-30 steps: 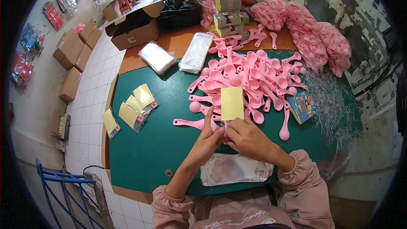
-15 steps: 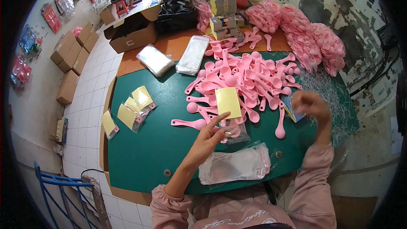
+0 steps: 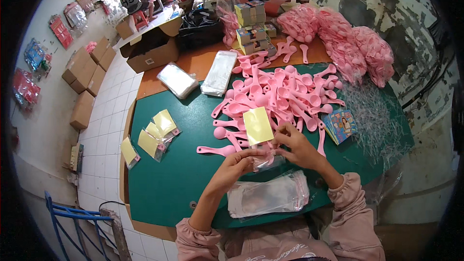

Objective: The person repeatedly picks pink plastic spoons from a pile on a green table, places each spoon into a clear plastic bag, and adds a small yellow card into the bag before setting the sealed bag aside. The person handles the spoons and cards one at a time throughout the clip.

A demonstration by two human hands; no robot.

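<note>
A person sits at a green table point(image 3: 159, 183). Both hands meet at the centre of the view. The left hand point(image 3: 240, 160) pinches a clear bag point(image 3: 263, 160) with a yellow card point(image 3: 258, 125) standing up from it. The right hand point(image 3: 296, 146), at 3 o'clock of the bag, has fingers curled at its mouth. A heap of pink spoons point(image 3: 285, 94) lies at 12 o'clock. A loose pinch could let the card slide out crooked.
</note>
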